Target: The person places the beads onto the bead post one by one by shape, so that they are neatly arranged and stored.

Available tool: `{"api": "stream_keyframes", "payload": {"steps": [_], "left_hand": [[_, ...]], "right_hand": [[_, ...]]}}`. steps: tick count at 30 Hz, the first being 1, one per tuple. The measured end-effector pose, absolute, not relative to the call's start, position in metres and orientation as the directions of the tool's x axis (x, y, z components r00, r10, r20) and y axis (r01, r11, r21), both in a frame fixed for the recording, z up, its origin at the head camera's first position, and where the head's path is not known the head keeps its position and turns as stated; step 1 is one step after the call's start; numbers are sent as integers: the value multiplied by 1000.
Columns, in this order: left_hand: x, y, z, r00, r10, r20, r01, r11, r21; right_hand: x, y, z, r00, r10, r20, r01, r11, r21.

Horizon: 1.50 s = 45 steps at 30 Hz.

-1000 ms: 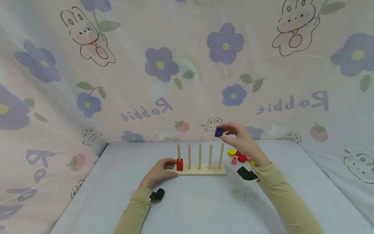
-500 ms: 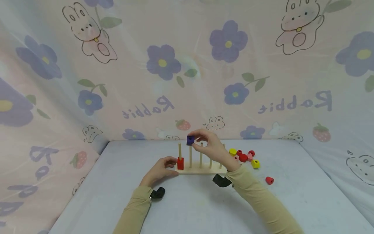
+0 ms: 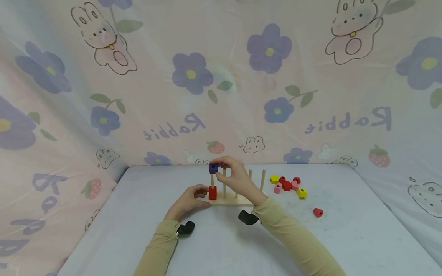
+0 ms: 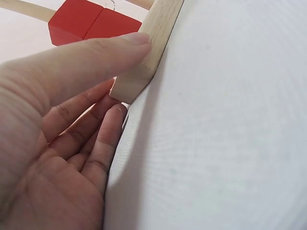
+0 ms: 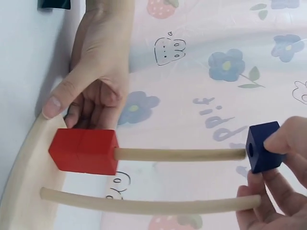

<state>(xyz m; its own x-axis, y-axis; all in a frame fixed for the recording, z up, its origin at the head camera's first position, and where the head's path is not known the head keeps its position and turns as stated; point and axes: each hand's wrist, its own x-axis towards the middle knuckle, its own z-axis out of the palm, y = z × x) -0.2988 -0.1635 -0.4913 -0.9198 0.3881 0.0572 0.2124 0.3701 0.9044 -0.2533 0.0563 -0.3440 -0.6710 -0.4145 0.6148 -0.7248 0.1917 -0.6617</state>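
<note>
My right hand (image 3: 237, 179) pinches a dark blue cube bead (image 3: 213, 168) between thumb and fingers. In the right wrist view, the hole of the bead faces the tip of the leftmost peg (image 5: 182, 154), right at its end. Low on that peg sit two red cube beads (image 5: 84, 151), stacked against the wooden peg stand (image 3: 229, 204). My left hand (image 3: 189, 199) holds the stand's left end. Seen from the left wrist, the thumb (image 4: 110, 52) presses one side of the base and the other fingers curl at its far side.
Right of the stand lies a loose group of beads: yellow ones (image 3: 301, 193), red ones (image 3: 286, 186) and pink ones (image 3: 277, 188). A single red bead (image 3: 318, 212) lies nearer on the white table (image 3: 348, 230). A patterned curtain (image 3: 235, 107) rises behind the table.
My right hand has carried the blue cube bead leftward from beside the stand to the top of the leftmost peg, lowering it slightly. The left hand stays on the stand's end.
</note>
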Motion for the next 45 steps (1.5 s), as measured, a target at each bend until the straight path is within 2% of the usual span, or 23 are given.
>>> {"api": "stream_keyframes", "payload": {"steps": [10, 19, 26, 30, 33, 38, 45], "left_hand": [[-301, -164, -494, -913, 404, 61, 218, 355, 909], [-300, -165, -492, -919, 390, 63, 213, 355, 910], [-299, -164, -493, -921, 387, 54, 203, 356, 912], [-296, -163, -486, -916, 396, 67, 216, 343, 914], [-288, -162, -474, -909, 411, 67, 218, 332, 918], [-281, -162, -465, -901, 428, 68, 223, 325, 919], [-279, -161, -462, -890, 446, 93, 242, 290, 926]], "right_hand": [[-261, 49, -354, -724, -395, 565, -647, 103, -756], [-263, 40, -358, -718, -380, 584, -664, 123, -737], [-260, 36, -376, -800, -311, 513, -580, 184, -793], [-258, 34, -384, -835, -260, 484, -531, 153, -833], [-265, 33, -401, -856, -227, 465, -500, 132, -856], [-281, 33, -440, -883, -216, 417, -457, 185, -870], [-278, 36, -453, -900, -265, 346, -400, 185, -898]]}}
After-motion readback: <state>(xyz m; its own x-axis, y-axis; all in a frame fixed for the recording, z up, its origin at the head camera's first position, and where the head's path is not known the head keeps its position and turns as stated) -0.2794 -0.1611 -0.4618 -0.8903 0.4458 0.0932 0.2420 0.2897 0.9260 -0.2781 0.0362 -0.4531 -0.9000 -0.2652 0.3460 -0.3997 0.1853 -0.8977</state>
